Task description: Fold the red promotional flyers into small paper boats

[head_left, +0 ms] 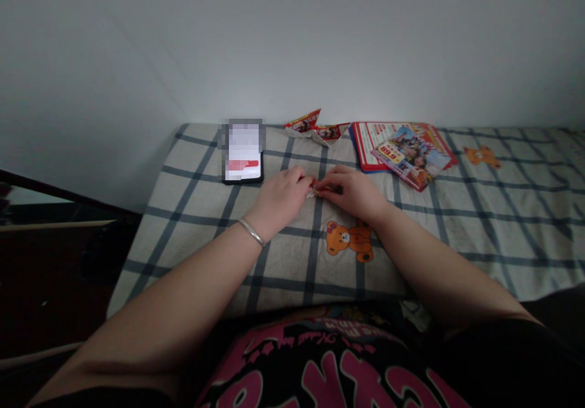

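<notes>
My left hand (286,193), with a silver bangle (252,232) at its wrist, is closed on one side of a small piece of red and white printed paper (312,191). From the other side my right hand (354,192) pinches the same paper. Most of the piece is hidden by my fingers, so its shape is unclear. Both hands rest low over the checked cloth (292,256). Just beyond them stand two folded pieces of printed paper (302,123), red and white with pointed corners.
A phone (244,152) with a lit screen lies left of my hands. To the right is a stack of printed flyers (365,143) with a colourful leaflet (414,158) on top. A white wall (292,42) borders the far edge; the cloth's left edge drops off toward dark floor.
</notes>
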A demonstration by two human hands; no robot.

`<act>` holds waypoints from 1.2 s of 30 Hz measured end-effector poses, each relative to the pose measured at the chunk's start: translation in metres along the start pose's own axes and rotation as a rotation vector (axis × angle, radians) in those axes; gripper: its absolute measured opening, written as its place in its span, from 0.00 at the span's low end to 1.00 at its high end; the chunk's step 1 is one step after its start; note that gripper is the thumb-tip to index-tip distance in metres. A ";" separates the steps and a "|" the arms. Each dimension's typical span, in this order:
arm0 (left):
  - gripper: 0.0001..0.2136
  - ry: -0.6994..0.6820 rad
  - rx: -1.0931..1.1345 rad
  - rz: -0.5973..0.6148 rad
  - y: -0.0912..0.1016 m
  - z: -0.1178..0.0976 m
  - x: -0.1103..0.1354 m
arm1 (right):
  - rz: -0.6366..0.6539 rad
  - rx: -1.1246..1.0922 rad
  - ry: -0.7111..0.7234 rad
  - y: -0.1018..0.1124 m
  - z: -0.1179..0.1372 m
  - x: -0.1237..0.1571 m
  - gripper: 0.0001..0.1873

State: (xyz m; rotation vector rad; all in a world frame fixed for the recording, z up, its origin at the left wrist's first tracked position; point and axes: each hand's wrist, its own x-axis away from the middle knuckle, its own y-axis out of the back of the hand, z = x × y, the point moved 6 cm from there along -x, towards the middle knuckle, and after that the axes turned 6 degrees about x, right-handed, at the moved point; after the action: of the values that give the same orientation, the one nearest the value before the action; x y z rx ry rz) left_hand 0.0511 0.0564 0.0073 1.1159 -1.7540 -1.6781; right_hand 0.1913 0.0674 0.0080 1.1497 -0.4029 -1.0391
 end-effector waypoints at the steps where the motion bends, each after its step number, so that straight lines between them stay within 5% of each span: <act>1: 0.14 0.002 -0.010 0.001 0.001 0.000 0.000 | -0.001 0.008 0.026 0.001 0.002 0.001 0.08; 7: 0.14 -0.032 -0.032 -0.008 0.003 -0.003 0.002 | 0.003 0.230 0.124 0.005 0.013 0.006 0.11; 20: 0.14 -0.049 -0.045 -0.006 0.004 -0.004 0.004 | 0.068 0.337 0.198 0.004 0.020 0.009 0.14; 36: 0.14 -0.032 -0.002 -0.037 0.002 -0.002 0.005 | 0.192 0.543 0.091 0.024 0.018 0.008 0.12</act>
State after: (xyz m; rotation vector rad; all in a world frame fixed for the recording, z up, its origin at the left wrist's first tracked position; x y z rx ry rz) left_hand 0.0495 0.0513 0.0082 1.1333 -1.7614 -1.7286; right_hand 0.1932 0.0517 0.0344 1.5970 -0.7367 -0.7215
